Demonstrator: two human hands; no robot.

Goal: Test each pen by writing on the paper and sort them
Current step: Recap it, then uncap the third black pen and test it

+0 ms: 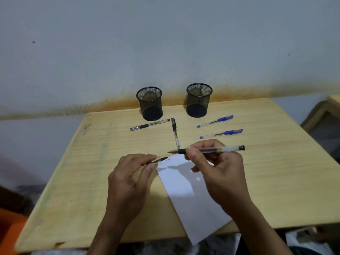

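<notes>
My right hand grips an uncapped black gel pen, held level above the white paper, its tip pointing left. My left hand pinches the pen's black cap just over the paper's top left corner, where faint scribbles show. Two black pens lie on the table: one in front of the left mesh cup, another pointing toward me. Two blue pens lie in front of the right mesh cup. Both cups look empty.
The wooden table stands against a grey wall with a rust-coloured stain. The paper overhangs the near edge. Another wooden piece of furniture is at the right, an orange object at the lower left.
</notes>
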